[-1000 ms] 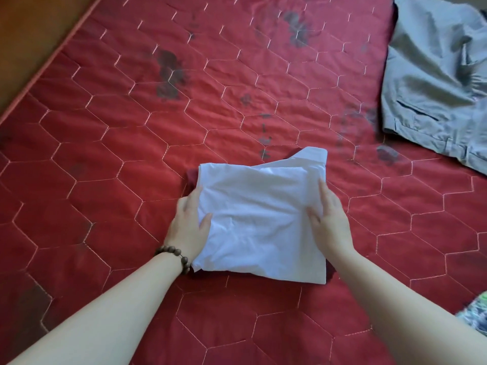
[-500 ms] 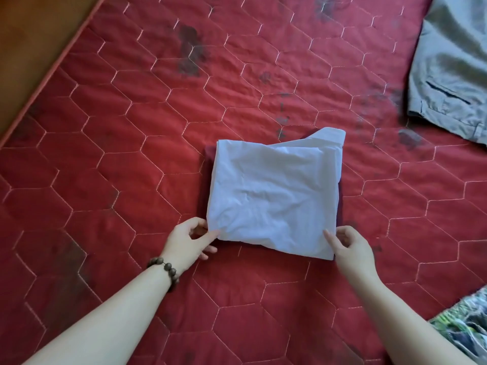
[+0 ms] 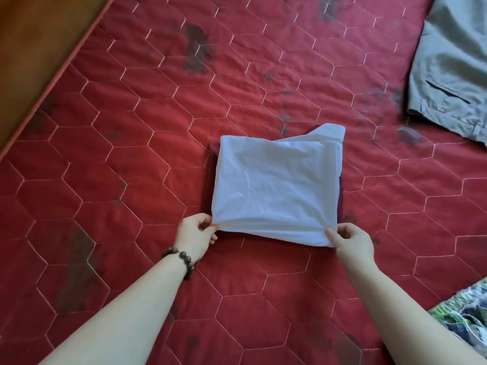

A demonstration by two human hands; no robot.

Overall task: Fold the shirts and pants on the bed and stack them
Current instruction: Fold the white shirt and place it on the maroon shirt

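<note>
Both hands have slid back from the top to the near corners: left hand (image 3: 195, 234) and right hand (image 3: 351, 239) each pinch the folded white shirt (image 3: 276, 188), which lies on a dark red garment (image 3: 209, 177) mid-bed (image 3: 105, 154).

Creased matt white cloth shirt (image 3: 276, 185) on quilted red bedcover (image 3: 131, 127).

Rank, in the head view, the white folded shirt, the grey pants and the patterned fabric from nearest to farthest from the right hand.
From the right hand:
1. White folded shirt: its near right corner is pinched in that hand.
2. Patterned fabric: at the lower right edge of the view.
3. Grey pants: in the upper right corner, farthest.
</note>
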